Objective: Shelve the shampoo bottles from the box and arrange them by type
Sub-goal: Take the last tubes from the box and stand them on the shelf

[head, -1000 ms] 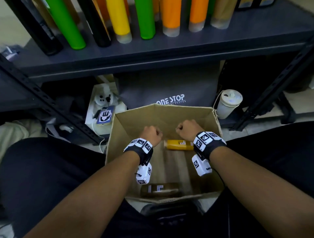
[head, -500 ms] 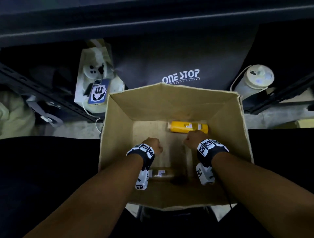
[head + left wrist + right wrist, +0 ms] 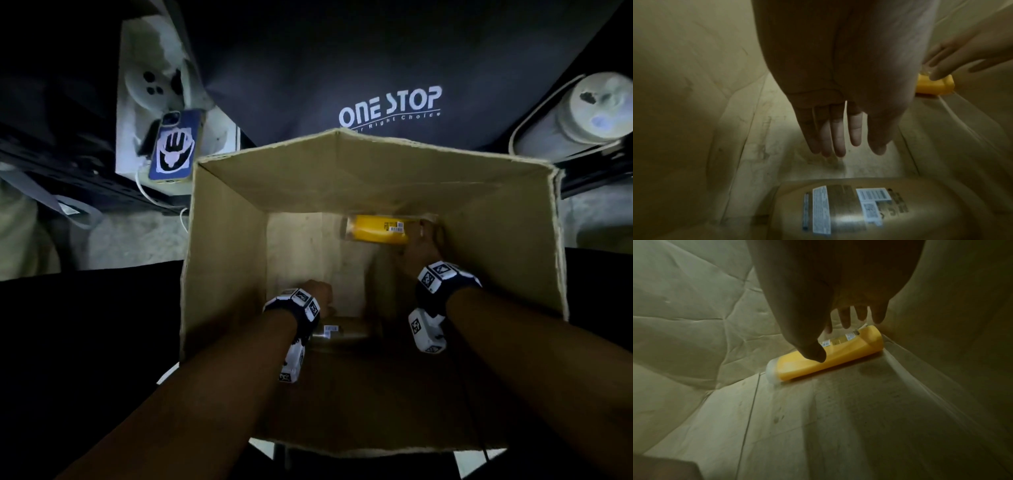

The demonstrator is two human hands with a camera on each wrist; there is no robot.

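Observation:
An open cardboard box point(image 3: 222, 246) stands between my knees. A yellow shampoo bottle point(image 3: 375, 233) point(image 3: 849, 353) lies on its side at the far right of the box floor. My right hand point(image 3: 419, 246) point(image 3: 831, 340) hovers right over it with fingers spread, the thumb in front and the fingers behind; it grips nothing. A brown bottle point(image 3: 342, 330) point(image 3: 859, 211) with a white label lies at the near side. Above it hangs my left hand point(image 3: 320, 296) point(image 3: 855, 149), fingers straight and empty. The yellow bottle point(image 3: 935, 86) also shows at the right of the left wrist view.
Behind the box hangs a dark bag point(image 3: 387, 106) printed ONE STOP. A phone point(image 3: 174, 145) lies on a white box at the left. A lidded white cup point(image 3: 589, 113) stands at the right, behind a black shelf strut.
Both hands have gone down into the box and unclenched from fists. The right hand has moved forward to the yellow bottle. The shelf of bottles has left the view.

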